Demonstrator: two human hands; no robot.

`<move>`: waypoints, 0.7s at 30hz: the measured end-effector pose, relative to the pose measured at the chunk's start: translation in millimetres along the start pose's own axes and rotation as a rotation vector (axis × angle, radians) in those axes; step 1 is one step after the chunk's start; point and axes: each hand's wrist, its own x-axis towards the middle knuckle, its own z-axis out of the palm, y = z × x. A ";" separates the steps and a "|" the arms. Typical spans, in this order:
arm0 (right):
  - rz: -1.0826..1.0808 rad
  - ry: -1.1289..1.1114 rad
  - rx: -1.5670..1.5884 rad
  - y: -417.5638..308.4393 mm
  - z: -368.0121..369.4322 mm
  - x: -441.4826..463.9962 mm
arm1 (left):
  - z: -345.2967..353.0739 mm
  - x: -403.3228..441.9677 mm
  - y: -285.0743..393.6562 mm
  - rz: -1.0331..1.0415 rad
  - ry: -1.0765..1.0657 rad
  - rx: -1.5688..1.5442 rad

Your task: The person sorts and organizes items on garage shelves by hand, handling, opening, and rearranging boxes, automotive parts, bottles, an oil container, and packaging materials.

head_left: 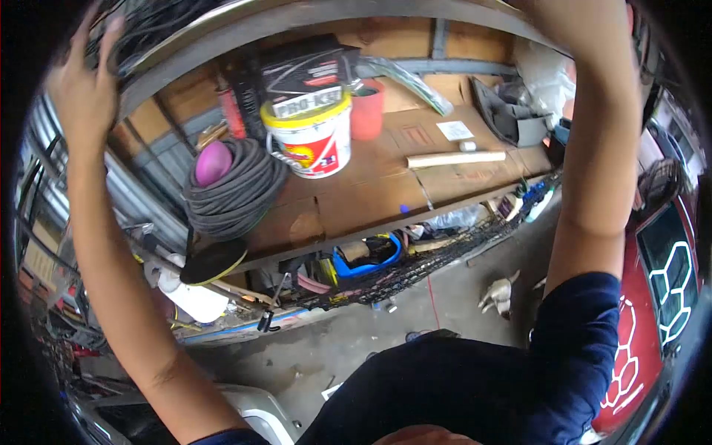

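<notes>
1. Left hand (87,93): fingers apart, near rail (252,27), left end.
2. Right hand (558,18): near rail's right end; grip cut off, cannot tell.
3. Progress: reach made; completed and remaining work indeterminable.

Looks like a garage workshop. Shows in the coiled hose (237,200) and bucket (319,152) on a shelf (363,185), near a red vehicle (629,356).
</notes>
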 end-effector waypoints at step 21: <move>1.146 -0.903 0.604 1.8 214.8 -454.4 | -113.8 -103.6 266.0 -0.204 -0.328 -0.341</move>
